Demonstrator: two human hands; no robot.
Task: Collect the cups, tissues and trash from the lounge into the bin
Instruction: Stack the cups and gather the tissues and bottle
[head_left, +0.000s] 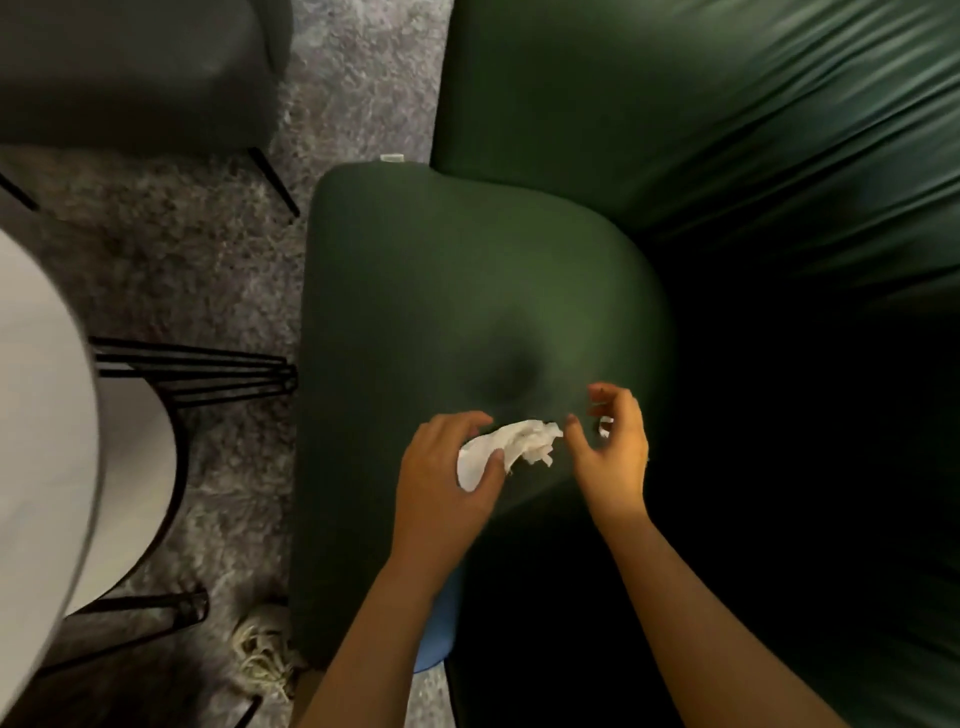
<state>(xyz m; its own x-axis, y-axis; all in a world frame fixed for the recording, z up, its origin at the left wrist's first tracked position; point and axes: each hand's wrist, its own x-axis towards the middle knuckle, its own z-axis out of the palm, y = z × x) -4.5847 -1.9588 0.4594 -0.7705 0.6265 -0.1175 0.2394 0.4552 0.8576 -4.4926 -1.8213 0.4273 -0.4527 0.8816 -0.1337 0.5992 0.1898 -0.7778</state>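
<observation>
1. Head view, lower centre of the frame: the left hand (447, 467) is clenched around a crumpled white tissue (511, 447), thumb across the paper, with the loose end sticking out to the right of the fingers.
2. The right hand (610, 449) is just beside the tissue's free end, fingers curled and spread; a small white scrap (604, 427) shows between its fingers, but whether the hand grips it cannot be told.
3. Both hands hover over the rounded green armrest (467, 291) of a green sofa (727, 130), which fills the centre and the right of the frame; the tissue is above the armrest's near part.
4. A grey shaggy rug (218, 260) covers the floor on the left, with a pale fringe (260, 654) at the lower left.
5. A round white table (36, 415) on thin black metal legs (208, 374) stands at the left edge; a dark grey chair (135, 73) fills the upper left.
6. A small pale tag (392, 157) sits at the armrest's far end; any writing on it is too small to read.
7. A blue patch (434, 644) shows under the left forearm.
</observation>
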